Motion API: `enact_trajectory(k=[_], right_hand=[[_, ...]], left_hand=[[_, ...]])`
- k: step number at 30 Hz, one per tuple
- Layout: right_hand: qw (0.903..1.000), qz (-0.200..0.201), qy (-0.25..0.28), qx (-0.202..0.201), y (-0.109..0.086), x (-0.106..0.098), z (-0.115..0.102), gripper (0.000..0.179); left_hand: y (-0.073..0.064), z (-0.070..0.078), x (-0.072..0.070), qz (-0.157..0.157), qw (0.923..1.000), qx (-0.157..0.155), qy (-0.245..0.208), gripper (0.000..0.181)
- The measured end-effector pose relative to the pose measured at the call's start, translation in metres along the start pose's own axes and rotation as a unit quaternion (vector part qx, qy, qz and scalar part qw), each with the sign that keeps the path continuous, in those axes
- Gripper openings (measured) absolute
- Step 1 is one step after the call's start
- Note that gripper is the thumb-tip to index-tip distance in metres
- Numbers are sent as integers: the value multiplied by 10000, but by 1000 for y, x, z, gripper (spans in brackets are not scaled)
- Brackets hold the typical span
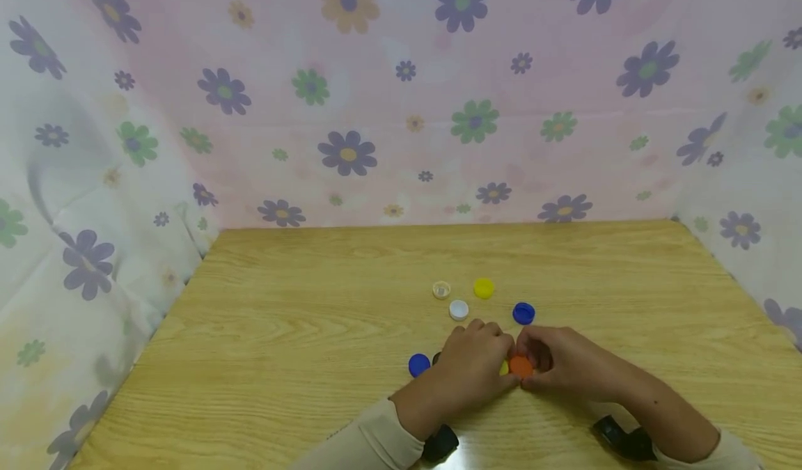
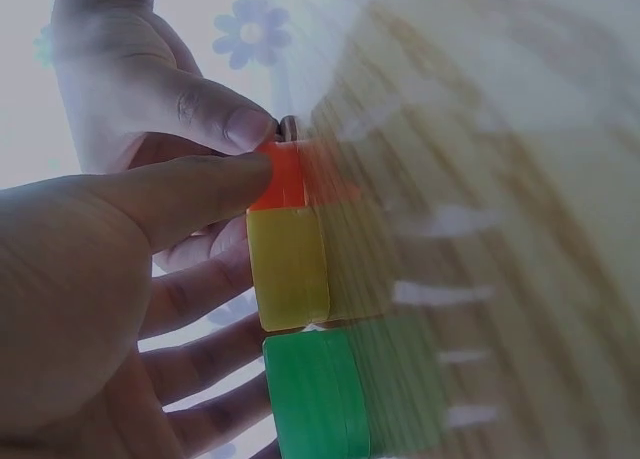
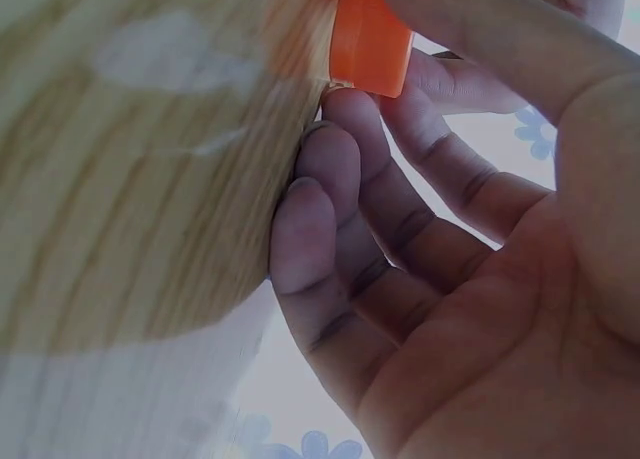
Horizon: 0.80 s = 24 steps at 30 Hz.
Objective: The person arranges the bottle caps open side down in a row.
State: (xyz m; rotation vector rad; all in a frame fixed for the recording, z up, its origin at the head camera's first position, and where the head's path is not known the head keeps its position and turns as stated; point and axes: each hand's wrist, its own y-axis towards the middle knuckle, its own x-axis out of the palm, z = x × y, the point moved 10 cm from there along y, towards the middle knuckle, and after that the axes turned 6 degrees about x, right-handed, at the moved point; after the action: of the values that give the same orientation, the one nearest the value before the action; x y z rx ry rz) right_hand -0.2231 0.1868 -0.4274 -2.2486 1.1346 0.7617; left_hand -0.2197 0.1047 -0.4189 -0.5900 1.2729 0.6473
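An orange bottle cap [image 1: 521,367] lies on the table between both hands. My right hand [image 1: 567,360] pinches it between thumb and index finger, the other fingers curled near the tabletop. Its side shows as an orange wall [image 3: 370,39] in the right wrist view. My left hand [image 1: 473,362] also holds this cap, thumb tip on its near side and index finger on its far side. Beside it, a yellow cap [image 2: 288,269] and a green cap [image 2: 315,394] stand in a row in front of my left fingers; the green one is hidden in the head view.
Left of my left hand lie a blue cap [image 1: 419,365] and a partly covered black cap [image 1: 436,358]. Farther back are a clear-looking cap [image 1: 441,290], a white cap [image 1: 459,310], a yellow cap [image 1: 484,288] and an upturned blue cap [image 1: 523,312]. Flowered cloth surrounds the wooden table [image 1: 282,317].
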Motion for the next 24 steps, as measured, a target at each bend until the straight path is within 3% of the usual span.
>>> enact_trajectory(k=[14,24], right_hand=[[10000,-73,-31,48,-1,3,0,32],[9999,-66,-85,73,1,1,0,31]], left_hand=[[0,1,4,50,10000,73,25,29],[-1,2,-3,78,9999,80,63,30]])
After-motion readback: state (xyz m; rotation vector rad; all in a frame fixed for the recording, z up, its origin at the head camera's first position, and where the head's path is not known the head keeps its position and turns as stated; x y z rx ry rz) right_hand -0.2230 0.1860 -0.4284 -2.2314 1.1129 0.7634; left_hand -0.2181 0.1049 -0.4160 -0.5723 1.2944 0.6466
